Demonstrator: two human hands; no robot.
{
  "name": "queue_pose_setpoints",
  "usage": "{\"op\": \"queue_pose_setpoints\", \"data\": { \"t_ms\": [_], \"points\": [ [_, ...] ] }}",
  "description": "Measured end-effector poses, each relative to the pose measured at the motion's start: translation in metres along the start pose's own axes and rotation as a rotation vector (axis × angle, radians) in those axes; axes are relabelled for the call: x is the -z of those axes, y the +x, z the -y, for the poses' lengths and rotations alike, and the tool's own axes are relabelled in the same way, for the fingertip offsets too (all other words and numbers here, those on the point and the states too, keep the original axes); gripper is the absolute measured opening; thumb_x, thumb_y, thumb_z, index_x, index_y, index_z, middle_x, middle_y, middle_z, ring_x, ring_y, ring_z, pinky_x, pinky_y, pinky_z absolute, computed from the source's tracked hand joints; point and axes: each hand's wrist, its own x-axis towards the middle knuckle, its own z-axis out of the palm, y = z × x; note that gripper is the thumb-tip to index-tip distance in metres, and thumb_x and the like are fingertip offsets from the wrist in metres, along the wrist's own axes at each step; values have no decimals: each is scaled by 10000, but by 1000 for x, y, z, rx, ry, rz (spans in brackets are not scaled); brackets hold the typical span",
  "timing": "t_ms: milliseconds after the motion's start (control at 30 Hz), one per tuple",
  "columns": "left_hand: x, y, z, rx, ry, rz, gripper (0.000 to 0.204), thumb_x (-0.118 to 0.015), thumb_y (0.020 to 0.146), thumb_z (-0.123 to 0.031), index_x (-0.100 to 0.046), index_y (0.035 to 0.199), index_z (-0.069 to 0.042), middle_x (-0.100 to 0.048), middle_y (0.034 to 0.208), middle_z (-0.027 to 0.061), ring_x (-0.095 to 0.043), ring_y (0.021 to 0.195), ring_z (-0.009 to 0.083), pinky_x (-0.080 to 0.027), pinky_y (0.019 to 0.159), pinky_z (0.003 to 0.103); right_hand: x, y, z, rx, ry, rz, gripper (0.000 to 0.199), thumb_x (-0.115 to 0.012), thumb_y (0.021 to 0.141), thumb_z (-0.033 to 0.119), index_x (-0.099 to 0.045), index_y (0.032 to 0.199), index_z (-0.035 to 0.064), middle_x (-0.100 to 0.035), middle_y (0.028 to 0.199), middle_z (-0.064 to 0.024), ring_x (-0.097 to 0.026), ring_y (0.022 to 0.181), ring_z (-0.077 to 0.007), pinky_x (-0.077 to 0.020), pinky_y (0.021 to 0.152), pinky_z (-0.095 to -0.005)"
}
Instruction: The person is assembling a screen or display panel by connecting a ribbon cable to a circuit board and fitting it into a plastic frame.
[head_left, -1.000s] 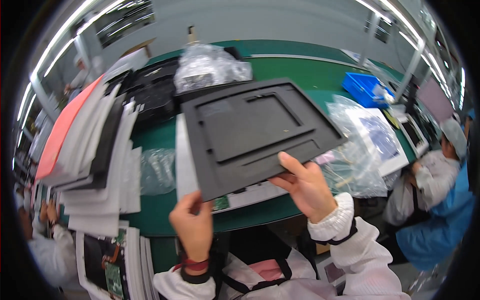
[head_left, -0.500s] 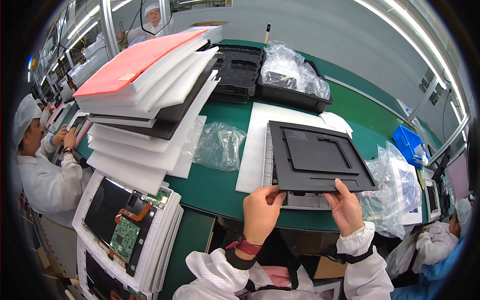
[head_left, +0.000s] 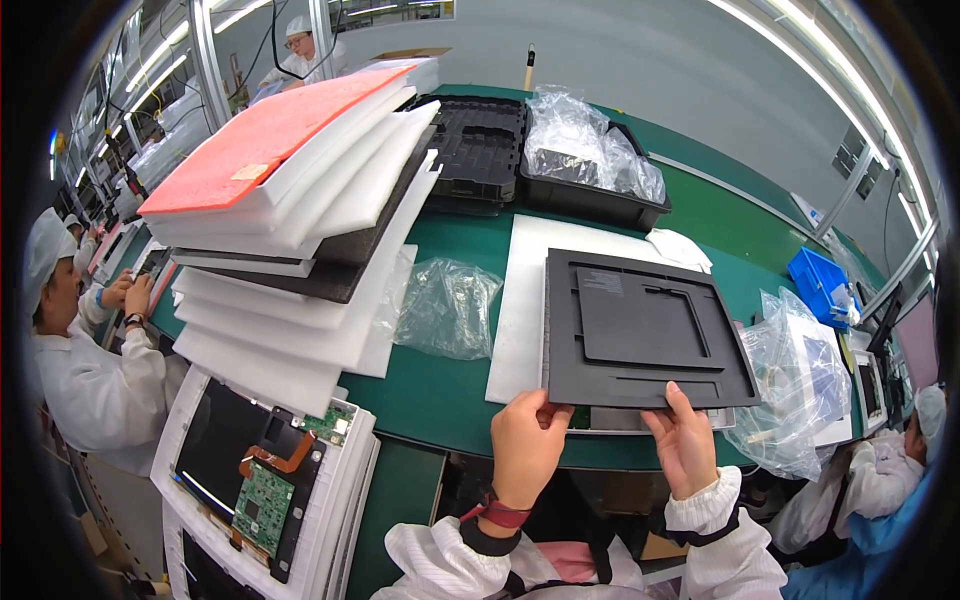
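Note:
A black rectangular back panel [head_left: 640,315] with a raised stand-shaped section lies over a light grey frame [head_left: 640,424], whose near and left edges peek out. My left hand [head_left: 527,435] is closed, thumb and fingers pinching the panel's near left corner. At the near edge, further right, my right hand [head_left: 684,440] grips the panel, thumb on top and fingers curled below. The frame's inside is mostly hidden under the panel. Beneath both lies a white foam sheet [head_left: 520,300] on the green table [head_left: 430,395].
To the left rise a tall foam stack [head_left: 290,210] and piled display units with an exposed circuit board [head_left: 264,508]. A crumpled clear bag [head_left: 447,308] lies between. Behind stands a black crate [head_left: 590,205] of bagged parts; at right, clear wrapping [head_left: 790,385] and a blue bin [head_left: 822,285]. Co-workers sit on both sides.
The black panel has come down closer over the frame and lines up with it more squarely. Both hands keep hold of its near edge. The whole view has shifted slightly.

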Motion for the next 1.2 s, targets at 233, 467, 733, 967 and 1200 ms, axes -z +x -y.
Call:
{"op": "queue_pose_setpoints", "data": {
  "t_ms": [233,467,733,967,1200],
  "points": [
    [7,-1,1,-21,24,-4,128,-648,742,-101,-612,783,15,-613,688,151,-615,613,297,-474,569,346,4,-2,-5,-38,24,25,188,-591,884,149,-572,999,2,-620,968,-85,-626,869,-195,-532,767,-309],
    [2,-6,1,-24,103,35,195,-662,746,-148,-629,843,17,-639,670,132,-648,622,214,-479,583,293,21,-5,-6,-51,90,70,242,-604,880,188,-548,1074,54,-626,980,-61,-625,863,-176,-520,760,-312],
    [5,-8,-6,-3,70,10,245,-662,794,-197,-629,906,18,-656,707,121,-642,630,173,-476,594,273,12,-7,-11,-8,-28,443,425,-594,777,-27,-467,1181,1,-586,1089,-109,-595,950,-207,-481,842,-311],
    [-3,7,-19,-120,41,4,193,-654,798,-162,-675,855,22,-653,676,64,-563,629,80,-456,567,263,-7,20,-6,46,-446,568,222,-618,823,86,-611,1027,0,-645,907,-66,-583,796,-134,-470,724,-266],
    [4,24,-11,-74,-25,73,105,-539,765,11,-638,767,48,-586,627,23,-526,608,91,-428,560,244,-27,55,-44,67,-327,864,458,-626,780,-22,-466,1208,17,-599,1078,-112,-590,986,-203,-491,833,-333]
  ]
}}
